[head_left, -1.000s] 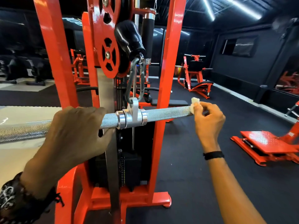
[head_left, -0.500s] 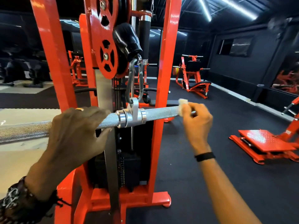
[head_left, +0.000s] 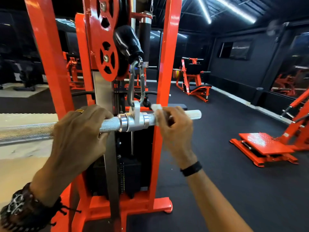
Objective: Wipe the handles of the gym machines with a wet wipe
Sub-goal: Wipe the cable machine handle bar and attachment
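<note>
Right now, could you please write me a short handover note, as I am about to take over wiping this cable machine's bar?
Left hand: grips the knurled bar left of the centre swivel, steadying it.
Right hand: pinches the wet wipe round the bar just right of the swivel.
The bar hangs by a carabiner from the orange cable machine.
Done: cannot be judged from this view; the wipe sits on the right half, close to the swivel.
Left: probably the left half, where the left hand now holds, then the other machines' handles.
</note>
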